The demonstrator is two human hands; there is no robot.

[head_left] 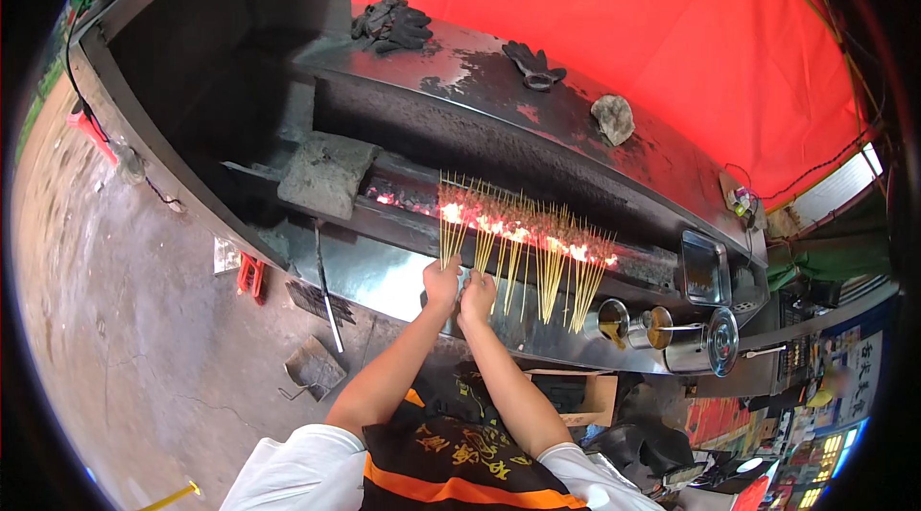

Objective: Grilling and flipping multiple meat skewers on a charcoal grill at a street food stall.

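Note:
A long row of meat skewers lies across a narrow charcoal grill, the meat over glowing coals and the bare sticks pointing toward me. My left hand is closed around the stick ends of the leftmost bunch. Right beside it, my right hand is closed on the sticks of the neighbouring bunch. The skewers farther right lie untouched, fanned in loose bunches. The fingers partly hide the stick ends they hold.
A grey slab covers the grill's left part. Dark gloves and a crumpled cloth lie on the back ledge. Metal seasoning pots and a steel tray stand at the right. A metal rod leans at the front left.

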